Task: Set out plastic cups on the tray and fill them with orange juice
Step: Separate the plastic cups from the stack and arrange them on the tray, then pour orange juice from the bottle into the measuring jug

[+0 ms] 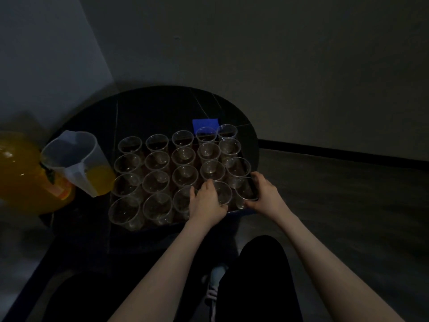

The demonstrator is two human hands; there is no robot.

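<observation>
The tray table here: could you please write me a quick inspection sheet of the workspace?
Surface: dark round table, dim light.
Job's things: tray full of clear cups, all apparently empty; jug holding a little juice; juice bottle at left.
Clutter: blue patch behind the cups.
Grips: left hand touches a near cup; right hand holds the corner cup.
Cables: nothing seen.
Surroundings: plain walls, dark floor.

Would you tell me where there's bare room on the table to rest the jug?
Bare tabletop lies behind the cups' back row, left of the blue paper. The tray is packed; jug and juice bottle crowd the left.
</observation>
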